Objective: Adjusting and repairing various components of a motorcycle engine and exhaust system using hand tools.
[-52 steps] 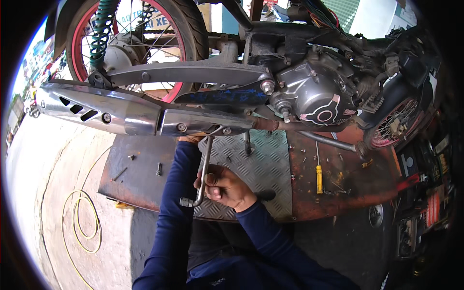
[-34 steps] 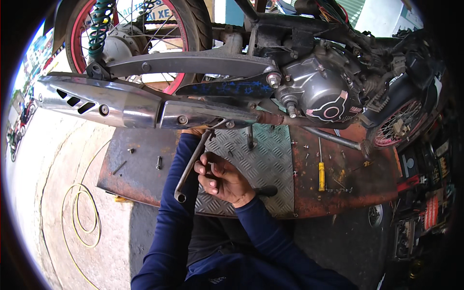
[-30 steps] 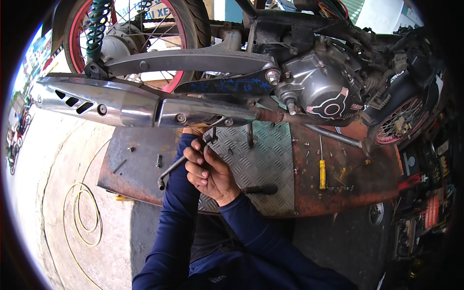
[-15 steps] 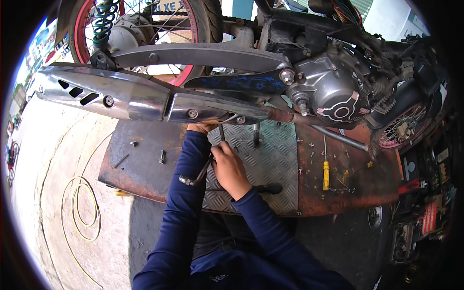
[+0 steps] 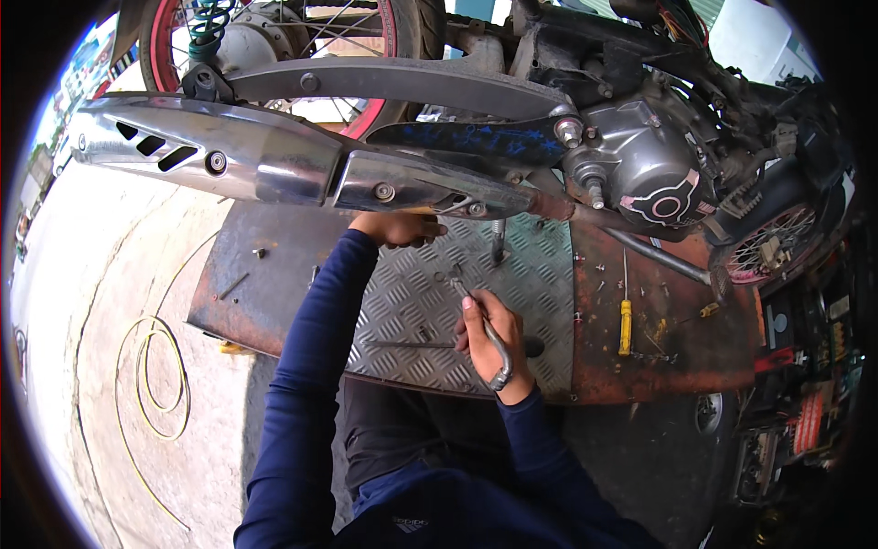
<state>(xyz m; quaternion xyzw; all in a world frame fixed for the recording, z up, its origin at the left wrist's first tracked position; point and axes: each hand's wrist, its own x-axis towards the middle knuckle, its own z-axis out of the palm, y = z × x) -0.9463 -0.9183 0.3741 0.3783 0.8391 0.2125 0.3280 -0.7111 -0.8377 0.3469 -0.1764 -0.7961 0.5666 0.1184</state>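
Observation:
My right hand (image 5: pixel 487 331) grips a metal wrench (image 5: pixel 479 325) over the checker-plate stand (image 5: pixel 540 302), its handle end sticking out below my wrist. My left hand (image 5: pixel 399 228) reaches up under the chrome exhaust pipe (image 5: pixel 274 165) of the motorcycle, fingers curled against its underside near a mounting bracket. Whether it holds anything is hidden. The swingarm (image 5: pixel 412 84) and grey engine case (image 5: pixel 640 169) sit above.
A yellow-handled screwdriver (image 5: pixel 625 320) and small bolts lie on the rusty plate (image 5: pixel 677 339) at right. A long thin tool (image 5: pixel 407 345) lies on the checker plate. A yellow hose coil (image 5: pixel 151 384) lies on the concrete at left. Parts clutter the far right.
My right hand swung the wrench away from the exhaust mount and lowered it over the plate. My left hand stayed under the pipe. My head moved closer.

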